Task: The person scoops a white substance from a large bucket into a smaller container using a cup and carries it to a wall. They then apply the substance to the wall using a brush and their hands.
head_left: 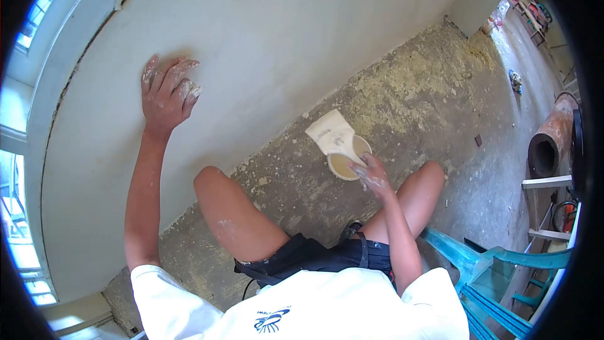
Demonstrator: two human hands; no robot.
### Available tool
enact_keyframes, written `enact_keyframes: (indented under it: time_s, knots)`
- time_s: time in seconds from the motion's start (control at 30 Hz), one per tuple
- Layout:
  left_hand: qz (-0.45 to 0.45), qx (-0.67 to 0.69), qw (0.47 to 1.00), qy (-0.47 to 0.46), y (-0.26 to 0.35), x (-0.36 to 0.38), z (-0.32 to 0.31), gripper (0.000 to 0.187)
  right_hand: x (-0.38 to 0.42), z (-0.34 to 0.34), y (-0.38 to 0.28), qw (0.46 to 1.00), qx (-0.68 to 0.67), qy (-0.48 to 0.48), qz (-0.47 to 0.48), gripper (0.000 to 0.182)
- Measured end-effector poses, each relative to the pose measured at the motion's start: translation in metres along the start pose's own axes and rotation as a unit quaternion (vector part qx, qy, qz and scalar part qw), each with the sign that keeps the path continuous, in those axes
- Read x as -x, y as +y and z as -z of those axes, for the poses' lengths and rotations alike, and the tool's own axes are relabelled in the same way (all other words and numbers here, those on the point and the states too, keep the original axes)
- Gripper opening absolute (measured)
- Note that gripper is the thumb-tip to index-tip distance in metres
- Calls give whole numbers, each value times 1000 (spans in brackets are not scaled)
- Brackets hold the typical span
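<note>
While left hand point(165, 91) rests flat, fingers spread, on pale plastered wall point(283, 38), I see right hand point(372, 176) gripping flat white putty scraper point(331, 132) over round putty-filled tub point(347, 158) on floor between knees.

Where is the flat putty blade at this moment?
In the head view the flat putty blade is right of centre, held by the right hand over the small tub on the rough floor, between the person's knees.

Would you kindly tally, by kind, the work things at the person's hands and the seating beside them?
Putty blade: 1
Bowl of compound: 1
Teal plastic chair: 1
Total: 3
</note>
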State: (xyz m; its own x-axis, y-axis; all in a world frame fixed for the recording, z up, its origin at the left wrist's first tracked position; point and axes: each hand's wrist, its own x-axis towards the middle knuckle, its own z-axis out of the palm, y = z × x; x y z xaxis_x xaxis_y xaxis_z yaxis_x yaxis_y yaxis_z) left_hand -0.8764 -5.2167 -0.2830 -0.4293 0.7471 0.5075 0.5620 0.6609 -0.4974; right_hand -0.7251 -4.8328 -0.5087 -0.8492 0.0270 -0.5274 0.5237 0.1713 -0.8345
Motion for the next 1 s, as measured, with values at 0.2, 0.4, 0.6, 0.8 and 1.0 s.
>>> enact_keyframes:
  time_s: [0.2,0.4,0.6,0.8,1.0]
  knots:
    - [125,-97,979,132,-6,1,12,23,-102,-36,-51,999,-21,-27,38,32]
    - [223,-231,947,37,1,-4,9,40,-98,-11,-143,955,-215,-149,141,13]
    - [251,-260,932,18,2,-5,4,41,42,20,-232,956,-188,-31,221,26]
    - [268,-261,927,14,7,-8,4,40,22,3,-216,938,-133,156,279,37]
    - [261,-259,930,23,5,-6,1,41,3,-37,-245,841,-21,281,462,39]
